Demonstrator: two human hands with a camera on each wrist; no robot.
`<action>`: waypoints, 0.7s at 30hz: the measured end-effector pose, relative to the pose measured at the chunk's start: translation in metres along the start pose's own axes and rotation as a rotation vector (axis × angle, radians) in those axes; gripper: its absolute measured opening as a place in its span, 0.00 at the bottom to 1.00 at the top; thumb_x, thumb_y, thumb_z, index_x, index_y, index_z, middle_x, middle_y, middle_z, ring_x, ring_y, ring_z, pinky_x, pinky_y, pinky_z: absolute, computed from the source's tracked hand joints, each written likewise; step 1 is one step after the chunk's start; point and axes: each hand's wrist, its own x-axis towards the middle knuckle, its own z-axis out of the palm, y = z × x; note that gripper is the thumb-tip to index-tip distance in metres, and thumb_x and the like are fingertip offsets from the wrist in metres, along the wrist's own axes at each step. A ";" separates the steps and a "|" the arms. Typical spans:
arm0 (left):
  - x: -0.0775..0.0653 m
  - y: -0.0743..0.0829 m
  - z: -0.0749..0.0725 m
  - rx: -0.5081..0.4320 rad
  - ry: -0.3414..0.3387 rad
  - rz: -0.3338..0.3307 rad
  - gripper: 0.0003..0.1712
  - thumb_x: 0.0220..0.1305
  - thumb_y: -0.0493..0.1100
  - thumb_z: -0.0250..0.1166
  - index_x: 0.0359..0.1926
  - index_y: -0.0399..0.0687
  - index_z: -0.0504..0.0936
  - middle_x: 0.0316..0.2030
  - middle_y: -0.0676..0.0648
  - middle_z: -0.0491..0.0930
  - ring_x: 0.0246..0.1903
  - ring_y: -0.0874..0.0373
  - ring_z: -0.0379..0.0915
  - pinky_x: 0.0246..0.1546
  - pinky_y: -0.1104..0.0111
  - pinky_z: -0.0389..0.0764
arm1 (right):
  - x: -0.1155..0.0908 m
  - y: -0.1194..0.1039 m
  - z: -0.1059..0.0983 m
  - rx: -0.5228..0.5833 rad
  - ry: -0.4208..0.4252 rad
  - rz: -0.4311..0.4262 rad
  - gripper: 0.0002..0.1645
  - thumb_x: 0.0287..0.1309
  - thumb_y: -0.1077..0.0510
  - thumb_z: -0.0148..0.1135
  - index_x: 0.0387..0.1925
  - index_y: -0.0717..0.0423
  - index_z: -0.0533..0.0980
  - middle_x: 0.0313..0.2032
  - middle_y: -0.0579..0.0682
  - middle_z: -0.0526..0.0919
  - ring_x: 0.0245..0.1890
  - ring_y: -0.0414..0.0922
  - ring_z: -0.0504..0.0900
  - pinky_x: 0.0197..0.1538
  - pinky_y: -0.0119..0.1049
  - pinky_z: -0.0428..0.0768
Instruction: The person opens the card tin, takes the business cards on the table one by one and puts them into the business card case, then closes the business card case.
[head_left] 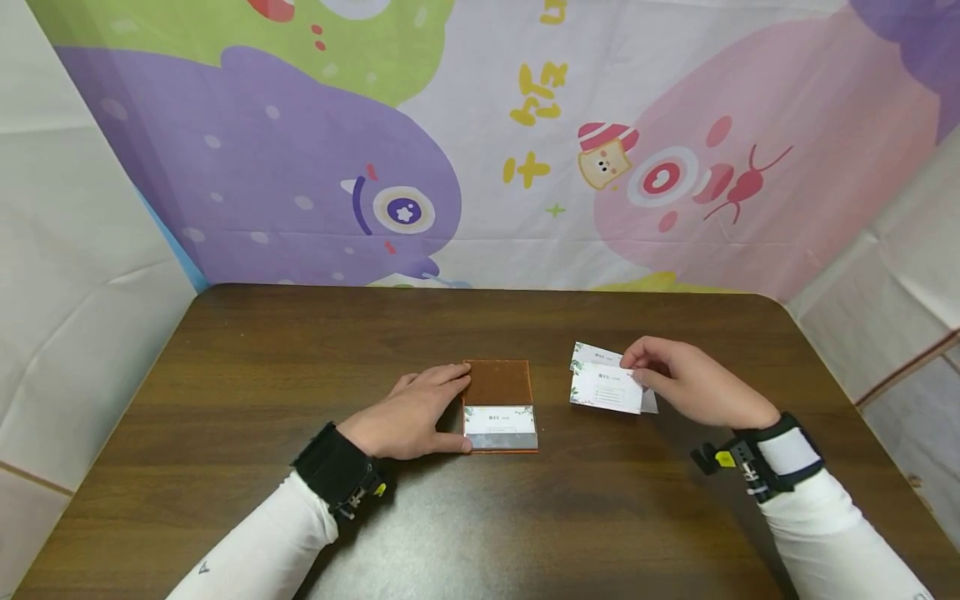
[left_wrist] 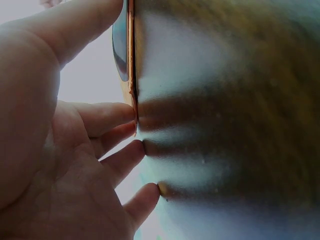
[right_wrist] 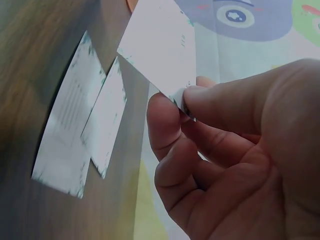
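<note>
Card holder (head_left: 498,406), orange-brown and see-through, lies flat near the middle of the dark wooden table (head_left: 225,350), with one white card (head_left: 500,419) tucked into its near end. Your left hand (head_left: 411,414) lies alongside the holder's left edge, fingers straight and relaxed, fingertips touching that edge at the far corner and thumb at the near corner; it grips nothing. In the left wrist view the fingertips (left_wrist: 129,114) meet the holder's thin orange edge (left_wrist: 131,60), and the rest is too blurred to read. Your right hand (head_left: 693,385) is to the right of the holder, well apart from it, and pinches a white business card (head_left: 607,389) between thumb and forefinger at the card's right end. The right wrist view shows that pinch plainly: the held card (right_wrist: 159,47) is gripped at one corner and tilted up off the table, the other fingers curled beneath it. Two more cards (right_wrist: 80,135) lie flat on the wood below the held one, overlapping each other at an angle; in the head view one of them (head_left: 596,355) peeks out behind the held card. You have white sleeves and a black wrist strap (head_left: 337,471) on each arm. A cartoon-printed cloth (head_left: 405,167) hangs behind the table.
</note>
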 end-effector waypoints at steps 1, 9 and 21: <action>0.000 0.000 0.000 0.000 0.000 0.000 0.55 0.62 0.69 0.63 0.77 0.41 0.57 0.77 0.46 0.49 0.75 0.50 0.43 0.68 0.48 0.51 | 0.002 -0.002 0.000 0.004 0.000 -0.001 0.10 0.64 0.61 0.64 0.46 0.47 0.76 0.39 0.44 0.80 0.38 0.44 0.77 0.42 0.37 0.80; 0.000 0.001 0.000 0.000 -0.001 -0.003 0.55 0.62 0.69 0.62 0.77 0.42 0.57 0.77 0.45 0.50 0.75 0.51 0.44 0.68 0.47 0.52 | 0.016 -0.010 0.009 0.047 0.015 -0.038 0.09 0.65 0.61 0.63 0.46 0.48 0.77 0.39 0.44 0.81 0.38 0.44 0.76 0.41 0.38 0.79; 0.000 0.001 0.000 0.005 -0.007 -0.010 0.55 0.62 0.70 0.62 0.78 0.42 0.56 0.77 0.46 0.50 0.75 0.51 0.43 0.68 0.48 0.51 | 0.034 -0.026 0.019 0.083 0.007 -0.069 0.09 0.66 0.61 0.62 0.46 0.48 0.77 0.38 0.44 0.80 0.38 0.43 0.76 0.43 0.38 0.78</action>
